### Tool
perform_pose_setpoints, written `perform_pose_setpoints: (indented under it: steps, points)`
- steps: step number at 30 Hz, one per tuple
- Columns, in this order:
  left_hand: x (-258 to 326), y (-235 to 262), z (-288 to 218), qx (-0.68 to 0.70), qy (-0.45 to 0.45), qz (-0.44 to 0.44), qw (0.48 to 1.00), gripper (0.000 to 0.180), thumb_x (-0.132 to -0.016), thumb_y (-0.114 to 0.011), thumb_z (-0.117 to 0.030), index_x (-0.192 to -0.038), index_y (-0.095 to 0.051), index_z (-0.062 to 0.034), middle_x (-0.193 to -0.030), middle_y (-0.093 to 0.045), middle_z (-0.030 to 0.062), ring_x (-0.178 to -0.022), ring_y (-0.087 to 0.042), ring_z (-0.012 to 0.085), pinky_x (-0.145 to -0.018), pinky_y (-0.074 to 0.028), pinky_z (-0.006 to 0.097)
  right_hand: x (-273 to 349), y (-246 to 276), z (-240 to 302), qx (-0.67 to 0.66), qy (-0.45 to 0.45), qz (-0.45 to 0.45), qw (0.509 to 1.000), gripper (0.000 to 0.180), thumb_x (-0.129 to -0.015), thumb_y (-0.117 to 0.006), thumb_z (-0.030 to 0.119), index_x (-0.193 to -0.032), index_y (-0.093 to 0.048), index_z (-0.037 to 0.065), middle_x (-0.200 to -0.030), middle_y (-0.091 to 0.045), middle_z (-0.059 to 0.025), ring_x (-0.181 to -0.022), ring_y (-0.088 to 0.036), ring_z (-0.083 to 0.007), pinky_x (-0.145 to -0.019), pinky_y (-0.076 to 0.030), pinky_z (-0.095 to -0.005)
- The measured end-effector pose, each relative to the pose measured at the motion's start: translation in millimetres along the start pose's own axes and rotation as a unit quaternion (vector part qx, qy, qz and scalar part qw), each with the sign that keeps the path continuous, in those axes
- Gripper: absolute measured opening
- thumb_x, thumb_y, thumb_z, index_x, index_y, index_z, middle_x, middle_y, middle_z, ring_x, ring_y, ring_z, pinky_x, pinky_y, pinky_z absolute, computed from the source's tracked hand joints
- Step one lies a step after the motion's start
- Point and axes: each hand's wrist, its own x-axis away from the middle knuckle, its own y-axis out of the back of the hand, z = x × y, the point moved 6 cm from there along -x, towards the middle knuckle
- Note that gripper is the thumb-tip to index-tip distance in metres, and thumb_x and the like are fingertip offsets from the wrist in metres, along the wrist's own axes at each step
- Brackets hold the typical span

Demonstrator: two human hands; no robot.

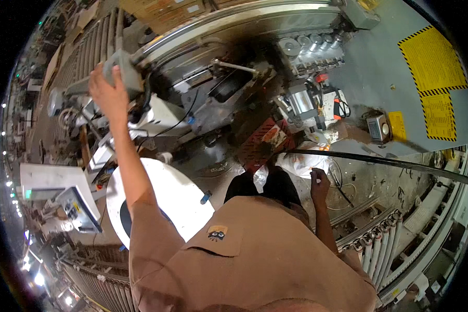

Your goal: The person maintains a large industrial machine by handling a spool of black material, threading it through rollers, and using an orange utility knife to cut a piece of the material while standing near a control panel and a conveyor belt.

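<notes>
My left hand (109,92) is stretched out at the far left, its fingers extended and apart over a grey metal box (128,73) at the end of a rail. The palm seems to rest on that box, though the contact is partly hidden. My right hand (320,183) hangs low beside my right leg, its fingers curled in. A small pale spot shows at those fingers, too small to name. Nearest to this hand lies a crumpled white plastic bag (308,162) on the floor.
A round white table (151,179) stands close on my left. A long dark bar (385,160) crosses at the right. Roller conveyors (379,249) run at lower right and upper left. A red slotted step (257,143) lies ahead, before a grey machine panel (369,67).
</notes>
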Motion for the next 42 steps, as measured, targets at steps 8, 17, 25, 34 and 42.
perform_pose_setpoints:
  steps: [8, 17, 25, 34, 42]
  points:
    - [-17.0, -52.7, -1.6, -0.071, 0.025, 0.051, 0.996, 0.060, -0.105, -0.051, -0.051, -0.139, -0.060, -0.0023, -0.141, -0.059, 0.0234, -0.135, -0.050, 0.0429, -0.114, -0.037, 0.053, -101.1, 8.0, 64.8, 0.042, 0.132, -0.116, 0.984, 0.032, -0.100, -0.067, 0.014, -0.127, -0.058, 0.000, -0.125, -0.061, -0.0175, -0.115, -0.058, -0.0312, -0.101, -0.045, -0.0423]
    - [-21.7, -53.6, -1.0, -0.028, -0.009, 0.080, 0.996, 0.050, -0.109, -0.049, -0.042, -0.135, -0.065, -0.0027, -0.134, -0.065, 0.0197, -0.128, -0.056, 0.0402, -0.109, -0.041, 0.049, -211.2, -10.8, 64.0, -0.002, 0.096, -0.115, 0.989, 0.052, -0.107, -0.055, 0.035, -0.145, -0.045, 0.001, -0.144, -0.046, -0.0165, -0.132, -0.046, -0.0307, -0.111, -0.036, -0.0447]
    - [-18.4, -74.6, 19.8, 0.003, 0.029, 0.137, 0.990, 0.053, -0.111, -0.045, -0.040, -0.139, -0.061, 0.0024, -0.136, -0.062, 0.0223, -0.125, -0.058, 0.0343, -0.109, -0.042, 0.043, -249.7, -35.0, -1.6, -0.187, -0.062, -0.152, 0.969, 0.058, -0.113, -0.032, 0.049, -0.143, -0.051, 0.003, -0.136, -0.056, -0.0119, -0.129, -0.050, -0.0248, -0.114, -0.034, -0.0420]
    - [-20.5, -79.4, 22.4, 0.031, 0.049, 0.188, 0.980, 0.054, -0.113, -0.038, -0.039, -0.142, -0.057, 0.0022, -0.142, -0.060, 0.0192, -0.132, -0.054, 0.0317, -0.114, -0.037, 0.041, -251.9, -43.1, 3.1, -0.256, -0.209, -0.127, 0.935, 0.076, -0.107, -0.031, 0.066, -0.144, -0.051, 0.004, -0.142, -0.057, -0.0108, -0.131, -0.052, -0.0240, -0.114, -0.034, -0.0418]
    - [-16.2, -81.7, 14.0, 0.051, 0.081, 0.193, 0.977, 0.055, -0.113, -0.037, -0.039, -0.147, -0.052, 0.0017, -0.149, -0.054, 0.0179, -0.138, -0.050, 0.0303, -0.117, -0.035, 0.041, -253.5, -45.0, -6.9, -0.251, -0.183, -0.116, 0.943, 0.069, -0.108, -0.030, 0.064, -0.141, -0.053, 0.008, -0.139, -0.056, -0.0078, -0.127, -0.052, -0.0224, -0.111, -0.037, -0.0414]
